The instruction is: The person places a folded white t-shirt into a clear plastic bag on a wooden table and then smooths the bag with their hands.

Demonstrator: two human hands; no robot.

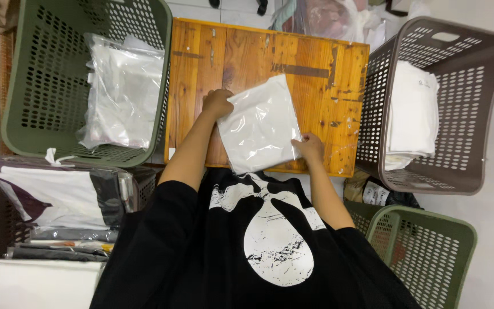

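Bagged white garment (260, 126): flat in clear plastic on the near half of the wooden table (321, 74), turned slightly askew.
Right hand (309, 147): fingers closed over the packet's near right corner.
Left hand (218, 103): curled on the packet's far left corner, gripping the edge.
Left of table: green basket (35, 86) holding more bagged white garments (122, 94).
Right of table: brown basket (464, 114) with folded white cloth (413, 114) stacked inside.
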